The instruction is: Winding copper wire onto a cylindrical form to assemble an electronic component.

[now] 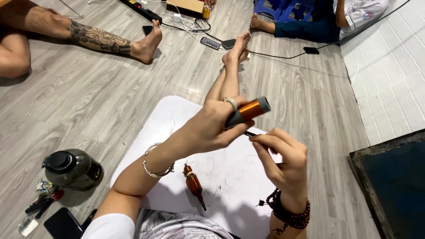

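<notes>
Glossy copper-wound coil (249,110); matt white board (230,177); grey wood-grain floor (110,102).

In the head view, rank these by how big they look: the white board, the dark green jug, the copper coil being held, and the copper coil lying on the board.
1. White board
2. Dark green jug
3 and 4. Copper coil in the left hand and copper coil lying on the board: alike, and the held one is nearer the camera, so unranked.
</notes>
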